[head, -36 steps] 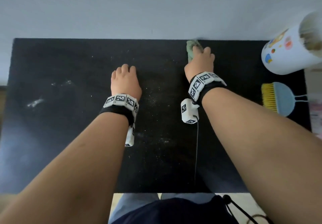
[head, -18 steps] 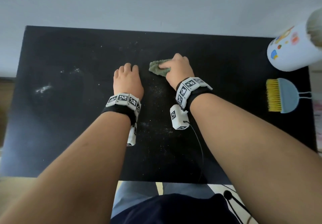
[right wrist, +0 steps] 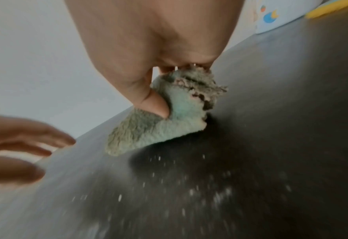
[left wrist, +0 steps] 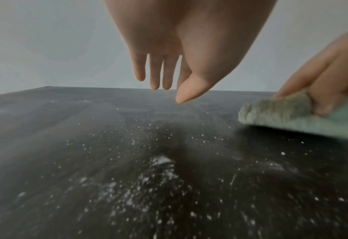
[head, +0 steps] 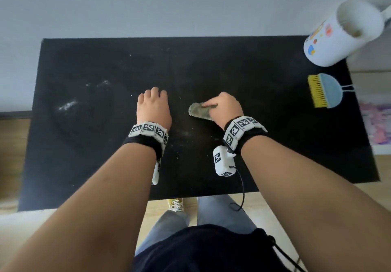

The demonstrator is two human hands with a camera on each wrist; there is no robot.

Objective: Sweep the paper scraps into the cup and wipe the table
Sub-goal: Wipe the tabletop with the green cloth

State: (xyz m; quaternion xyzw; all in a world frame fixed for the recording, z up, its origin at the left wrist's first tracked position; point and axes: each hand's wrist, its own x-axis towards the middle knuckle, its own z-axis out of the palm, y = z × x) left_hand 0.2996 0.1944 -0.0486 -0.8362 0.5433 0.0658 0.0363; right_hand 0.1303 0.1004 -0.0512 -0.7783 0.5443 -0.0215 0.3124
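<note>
My right hand (head: 225,108) grips a grey-green cloth (head: 198,111) and presses it on the black table (head: 264,140) near the middle. The thumb pinches into the cloth (right wrist: 169,116) in the right wrist view. My left hand (head: 153,107) is open just left of the cloth, fingers straight and hanging a little above the table (left wrist: 66,145). The cloth (left wrist: 287,115) shows at the right of the left wrist view. White dust and fine paper specks (head: 67,106) speckle the table. A white cup (head: 340,36) with coloured stickers stands at the far right corner.
A small brush with yellow bristles and a blue back (head: 323,90) lies on the table below the cup. The table's far edge meets a pale wall. Wooden floor and my legs show past the near edge.
My right hand has dragged the cloth from the far edge back toward me and leftward, to the table's middle. The left hand has stayed in place.
</note>
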